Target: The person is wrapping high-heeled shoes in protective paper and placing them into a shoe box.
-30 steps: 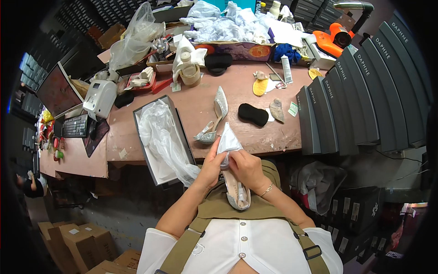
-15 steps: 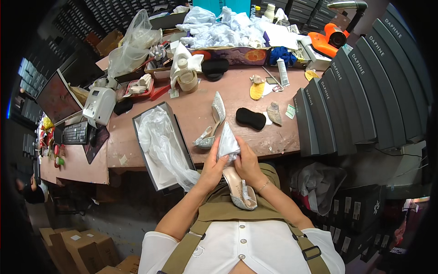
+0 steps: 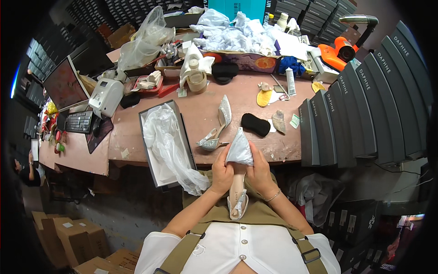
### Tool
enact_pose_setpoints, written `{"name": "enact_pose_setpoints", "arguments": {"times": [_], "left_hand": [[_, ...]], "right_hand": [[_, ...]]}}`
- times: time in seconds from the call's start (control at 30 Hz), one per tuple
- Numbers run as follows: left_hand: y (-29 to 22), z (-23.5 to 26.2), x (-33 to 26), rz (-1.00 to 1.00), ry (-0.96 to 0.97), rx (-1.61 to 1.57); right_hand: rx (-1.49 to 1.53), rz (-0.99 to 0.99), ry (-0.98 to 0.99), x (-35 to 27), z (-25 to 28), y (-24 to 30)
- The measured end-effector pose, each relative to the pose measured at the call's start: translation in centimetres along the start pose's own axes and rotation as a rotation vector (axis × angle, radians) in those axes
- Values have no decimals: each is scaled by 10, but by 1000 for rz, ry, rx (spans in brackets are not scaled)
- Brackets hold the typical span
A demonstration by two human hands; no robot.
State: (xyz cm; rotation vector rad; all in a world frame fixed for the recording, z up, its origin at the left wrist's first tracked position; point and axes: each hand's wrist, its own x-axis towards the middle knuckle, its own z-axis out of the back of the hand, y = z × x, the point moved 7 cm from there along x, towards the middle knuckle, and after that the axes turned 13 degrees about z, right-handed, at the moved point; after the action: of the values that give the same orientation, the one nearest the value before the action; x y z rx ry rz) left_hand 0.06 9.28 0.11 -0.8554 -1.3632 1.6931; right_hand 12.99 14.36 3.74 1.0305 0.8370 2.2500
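Note:
A silver glitter slingback shoe [image 3: 237, 192] lies lengthwise between my hands, pointed toe away from me, heel end toward my lap. Thin white wrapping [image 3: 240, 154], paper or cloth, covers its toe. My left hand [image 3: 222, 173] is closed on the shoe's left side, and my right hand [image 3: 260, 174] grips the right side, both by the wrapping's lower edge. The matching silver shoe [image 3: 225, 112] rests on the table just beyond, toe pointing away. Left of it, an open grey shoebox [image 3: 186, 150] holds crumpled translucent plastic [image 3: 163, 132] that spills over the near edge.
Black shoeboxes [image 3: 315, 132] stand stacked along the right. On the pink table [image 3: 132, 146] lie a black sponge [image 3: 255, 124], a tube [image 3: 290, 82] and yellow pads [image 3: 264, 97]. Crumpled white paper [image 3: 237, 34] fills a box behind. A keyboard [image 3: 78, 122] and monitor [image 3: 66, 84] are left.
The held shoe has turned from slanting to nearly straight ahead. Its toe wrapping now looks smoother and spread wider, with my hands lower along its sides. The whole view has shifted slightly.

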Motion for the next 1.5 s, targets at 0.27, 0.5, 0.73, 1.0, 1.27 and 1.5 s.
{"name": "enact_pose_setpoints", "arguments": {"times": [0.27, 0.5, 0.73, 1.0, 1.27, 1.5], "left_hand": [[-8, -6, 2, 166, 132, -331], [14, -18, 15, 144, 65, -453], [-16, -1, 35, 208, 384, -184], [-9, -1, -7, 297, 665, 74], [3, 5, 6, 424, 524, -253], [-7, -8, 29, 140, 305, -215]], "right_hand": [[13, 49, -34, 2, 4, 4], [-103, 90, -40, 6, 6, 16], [264, -15, -14, 25, 46, 17], [223, 51, 472, 44, 42, 9], [735, -342, 0, 14, 42, -21], [-159, 170, -75, 39, 12, 13]]}}
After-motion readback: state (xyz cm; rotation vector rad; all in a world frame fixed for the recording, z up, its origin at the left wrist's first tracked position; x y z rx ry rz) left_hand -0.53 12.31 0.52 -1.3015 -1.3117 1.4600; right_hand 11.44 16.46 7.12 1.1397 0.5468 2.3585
